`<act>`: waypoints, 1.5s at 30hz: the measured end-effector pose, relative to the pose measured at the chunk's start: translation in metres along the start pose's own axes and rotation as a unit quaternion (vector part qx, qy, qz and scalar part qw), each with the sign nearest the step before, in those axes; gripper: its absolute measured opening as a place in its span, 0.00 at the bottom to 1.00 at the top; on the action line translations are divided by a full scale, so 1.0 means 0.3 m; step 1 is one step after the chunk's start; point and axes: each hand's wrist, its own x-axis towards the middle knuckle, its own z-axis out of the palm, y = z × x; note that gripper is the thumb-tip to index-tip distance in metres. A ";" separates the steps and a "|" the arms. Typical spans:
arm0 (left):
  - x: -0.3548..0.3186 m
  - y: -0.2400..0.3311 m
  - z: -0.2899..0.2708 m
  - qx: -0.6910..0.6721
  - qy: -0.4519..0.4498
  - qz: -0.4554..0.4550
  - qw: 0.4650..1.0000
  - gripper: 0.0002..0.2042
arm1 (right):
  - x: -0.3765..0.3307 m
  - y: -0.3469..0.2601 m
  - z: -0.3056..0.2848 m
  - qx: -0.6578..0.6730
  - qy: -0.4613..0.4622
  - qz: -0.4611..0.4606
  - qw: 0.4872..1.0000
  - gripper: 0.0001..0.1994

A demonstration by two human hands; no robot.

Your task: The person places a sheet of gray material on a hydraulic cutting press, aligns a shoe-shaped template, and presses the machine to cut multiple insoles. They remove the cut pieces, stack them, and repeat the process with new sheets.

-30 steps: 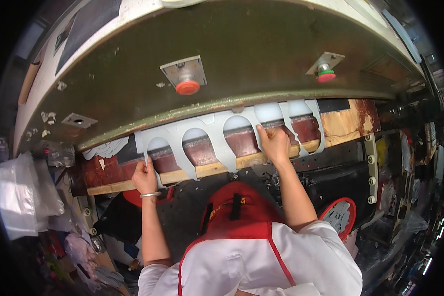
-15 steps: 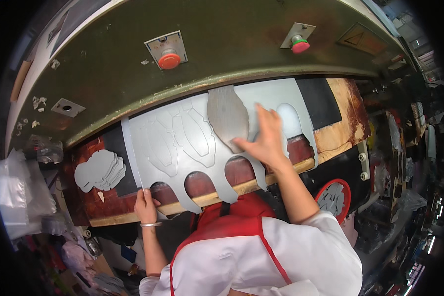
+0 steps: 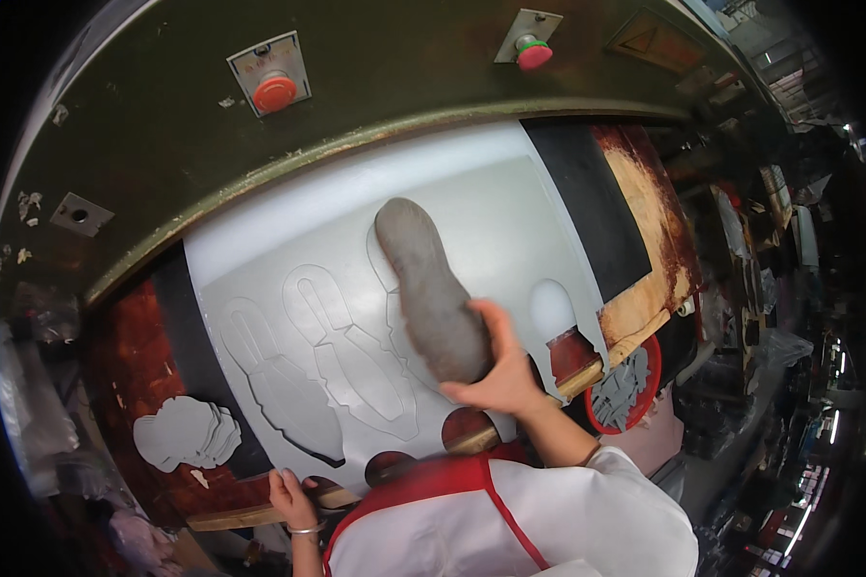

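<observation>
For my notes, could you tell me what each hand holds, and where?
Right hand grips the sole-shaped grey cutting die at its near end; left hand pinches the grey sheet at its near edge.

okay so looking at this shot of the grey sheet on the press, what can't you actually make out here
Head view only:
- Right hand: its palm and the lower end of the sole-shaped cutter hide each other.
- Left hand: its fingertips curl over the grey sheet edge, hidden.
- Red bin: partly behind the board.
- Right side of the room: dark, bent by the fisheye rim.
</observation>
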 end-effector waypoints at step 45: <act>0.937 0.400 0.246 0.248 0.129 0.134 0.951 0.18 | 0.993 -0.046 -0.208 -0.362 0.357 -0.259 0.821 0.46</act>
